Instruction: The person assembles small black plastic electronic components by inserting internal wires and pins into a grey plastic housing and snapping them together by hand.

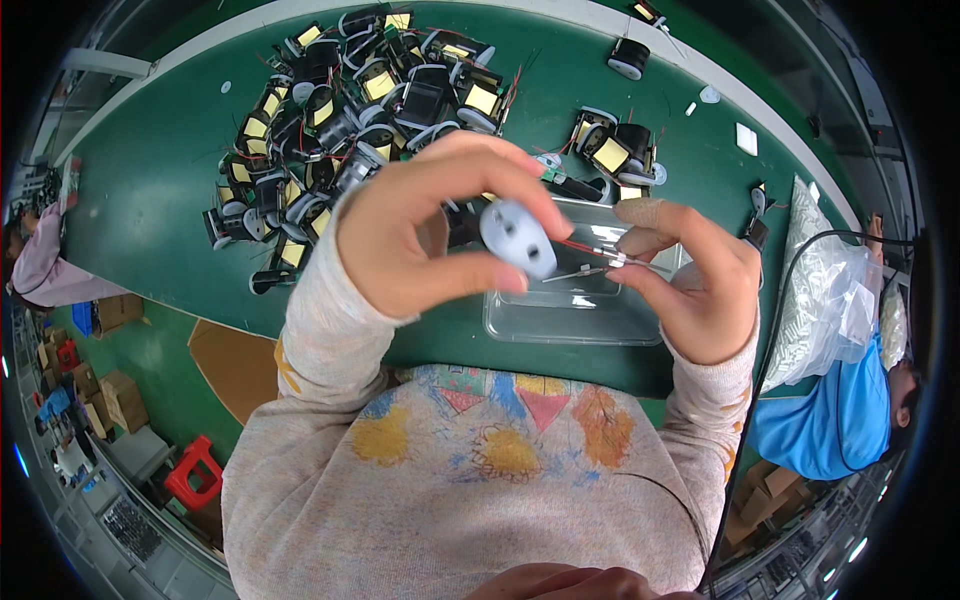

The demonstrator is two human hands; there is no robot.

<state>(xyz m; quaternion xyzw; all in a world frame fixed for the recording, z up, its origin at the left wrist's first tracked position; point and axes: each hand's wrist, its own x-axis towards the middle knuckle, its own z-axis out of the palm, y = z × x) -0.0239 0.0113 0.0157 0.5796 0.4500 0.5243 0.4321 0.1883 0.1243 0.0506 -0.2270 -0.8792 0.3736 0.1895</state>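
Note:
My left hand (430, 235) pinches a small part with a pale grey-blue oval end plate (518, 238) between thumb and fingers. The plate has dark holes and is slightly blurred, and most of the part behind it is hidden by my hand. Red wires (585, 247) run from it towards my right hand (695, 270). The fingertips of that hand are closed on the wires near a small white connector (618, 259), where thin silvery leads stick out. A finger of my right hand wears a beige wrap. Below both hands lies a clear plastic tray (575, 328).
A large heap of black wired units (330, 130) with yellow pads covers the back left of the green table (140, 220). A smaller cluster (612, 152) lies behind the tray. At right are a clear bag of white pieces (810, 300), a black cable (785, 290) and a person in blue (830, 415).

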